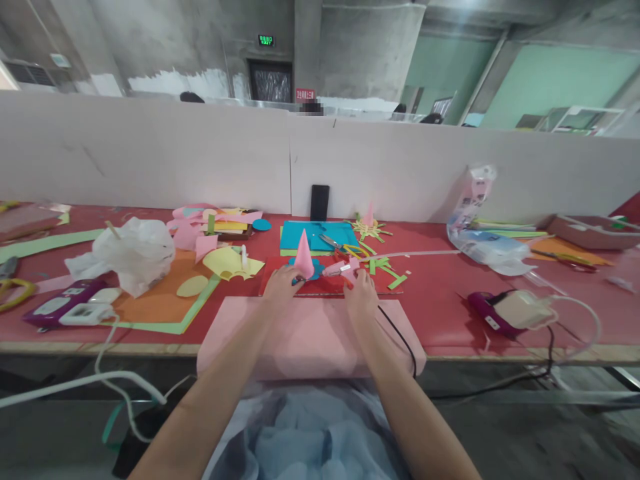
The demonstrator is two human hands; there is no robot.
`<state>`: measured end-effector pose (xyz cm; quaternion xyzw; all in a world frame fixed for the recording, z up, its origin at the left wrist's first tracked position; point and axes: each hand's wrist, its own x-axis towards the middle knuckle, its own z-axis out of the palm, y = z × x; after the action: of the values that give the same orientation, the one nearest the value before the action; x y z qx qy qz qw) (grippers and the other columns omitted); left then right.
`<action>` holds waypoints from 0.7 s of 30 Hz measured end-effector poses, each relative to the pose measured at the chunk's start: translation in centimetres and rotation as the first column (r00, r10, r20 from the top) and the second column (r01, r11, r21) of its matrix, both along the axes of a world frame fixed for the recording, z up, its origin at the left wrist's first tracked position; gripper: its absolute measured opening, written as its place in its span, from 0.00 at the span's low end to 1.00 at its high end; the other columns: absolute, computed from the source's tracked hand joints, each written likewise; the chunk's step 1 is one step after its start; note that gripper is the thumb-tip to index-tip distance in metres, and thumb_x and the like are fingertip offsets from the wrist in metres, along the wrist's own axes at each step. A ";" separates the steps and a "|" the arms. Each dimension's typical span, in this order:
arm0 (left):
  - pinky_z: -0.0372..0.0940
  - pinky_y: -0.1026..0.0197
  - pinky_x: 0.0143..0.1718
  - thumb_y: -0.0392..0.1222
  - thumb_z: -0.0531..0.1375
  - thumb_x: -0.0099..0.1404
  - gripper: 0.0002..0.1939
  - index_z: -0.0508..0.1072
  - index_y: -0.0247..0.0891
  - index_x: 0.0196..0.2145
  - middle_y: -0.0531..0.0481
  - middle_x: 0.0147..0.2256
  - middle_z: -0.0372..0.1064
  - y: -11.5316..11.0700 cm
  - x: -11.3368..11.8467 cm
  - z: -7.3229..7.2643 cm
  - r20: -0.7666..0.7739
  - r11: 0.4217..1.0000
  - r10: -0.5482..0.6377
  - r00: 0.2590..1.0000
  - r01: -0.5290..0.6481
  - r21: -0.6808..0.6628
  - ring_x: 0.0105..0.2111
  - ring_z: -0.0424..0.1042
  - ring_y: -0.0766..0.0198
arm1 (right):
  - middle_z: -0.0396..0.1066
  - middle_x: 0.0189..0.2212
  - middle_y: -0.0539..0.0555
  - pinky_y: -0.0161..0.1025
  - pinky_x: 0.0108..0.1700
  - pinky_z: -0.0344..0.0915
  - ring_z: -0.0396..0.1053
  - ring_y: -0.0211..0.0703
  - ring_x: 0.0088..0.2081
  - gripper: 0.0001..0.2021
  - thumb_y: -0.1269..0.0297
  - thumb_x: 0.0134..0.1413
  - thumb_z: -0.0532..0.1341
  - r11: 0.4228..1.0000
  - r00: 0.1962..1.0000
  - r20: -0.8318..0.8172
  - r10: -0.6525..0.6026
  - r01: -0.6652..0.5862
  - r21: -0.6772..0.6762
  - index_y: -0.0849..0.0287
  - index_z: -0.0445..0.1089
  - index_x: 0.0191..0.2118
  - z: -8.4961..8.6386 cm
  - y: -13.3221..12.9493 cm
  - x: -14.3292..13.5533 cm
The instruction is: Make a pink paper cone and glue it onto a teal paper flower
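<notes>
A pink paper cone (304, 252) stands upright, point up, at the fingertips of my left hand (283, 281). Those fingers are closed at its base; a blue scalloped paper piece (316, 269) lies behind and under it. My right hand (361, 292) is wrapped round a small pink glue gun (341, 268), whose nozzle points left toward the cone. From its grip a black cord (400, 331) runs down off the table edge. Under both hands are a red sheet (273, 272) and a pink padded surface (310, 333).
Scissors with yellow handles (357, 251) lie on blue sheets (293, 235) behind the cone. Green paper strips (385, 273) are scattered at right. A finished-looking pink cone on yellow-green strips (369, 227) and a black phone (320, 202) stand farther back. Purple power strips (65, 303) sit on both sides.
</notes>
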<state>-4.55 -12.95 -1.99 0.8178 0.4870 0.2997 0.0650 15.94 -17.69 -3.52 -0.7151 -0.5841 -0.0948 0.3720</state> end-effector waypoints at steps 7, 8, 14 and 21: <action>0.56 0.57 0.44 0.49 0.62 0.52 0.14 0.72 0.42 0.36 0.49 0.41 0.69 -0.7 0.3 -0.2 -0.066 1.000 -0.014 0.998 0.013 -0.007 0.44 0.64 0.57 | 0.67 0.40 0.59 0.41 0.39 0.59 0.64 0.51 0.44 0.14 0.64 0.49 0.55 0.987 0.971 -0.181 -0.158 0.161 0.001 0.59 0.59 0.44 0.3 -0.4 1.5; 0.56 0.57 0.43 0.50 0.61 0.53 0.14 0.72 0.42 0.36 0.49 0.40 0.69 -0.8 0.3 -0.2 -0.060 1.000 -0.005 0.998 0.005 0.001 0.43 0.65 0.57 | 0.67 0.41 0.60 0.41 0.39 0.59 0.64 0.52 0.44 0.15 0.64 0.49 0.56 0.986 0.965 -0.201 -0.167 0.169 -0.005 0.60 0.59 0.44 0.4 -0.4 1.6; 0.56 0.58 0.42 0.39 0.53 0.61 0.09 0.72 0.41 0.37 0.49 0.39 0.68 -0.8 0.5 -0.5 -0.108 0.997 0.005 0.994 0.003 0.076 0.42 0.64 0.59 | 0.66 0.43 0.61 0.40 0.38 0.59 0.63 0.52 0.45 0.18 0.63 0.47 0.56 0.989 0.954 -0.263 -0.146 0.139 -0.043 0.61 0.58 0.46 0.7 -0.5 1.5; 0.56 0.57 0.40 0.36 0.51 0.61 0.12 0.72 0.43 0.39 0.50 0.38 0.68 -0.7 0.8 -0.6 -0.207 0.993 0.007 0.978 0.018 0.120 0.40 0.64 0.59 | 0.66 0.45 0.61 0.39 0.39 0.58 0.63 0.51 0.46 0.20 0.63 0.46 0.57 0.987 0.945 -0.285 -0.159 0.145 -0.071 0.62 0.58 0.47 0.9 -0.6 1.4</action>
<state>-3.76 -13.63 -2.59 0.8483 0.4698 0.2417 -0.0353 17.32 -18.29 -2.60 -0.7731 -0.4687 -0.0032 0.4274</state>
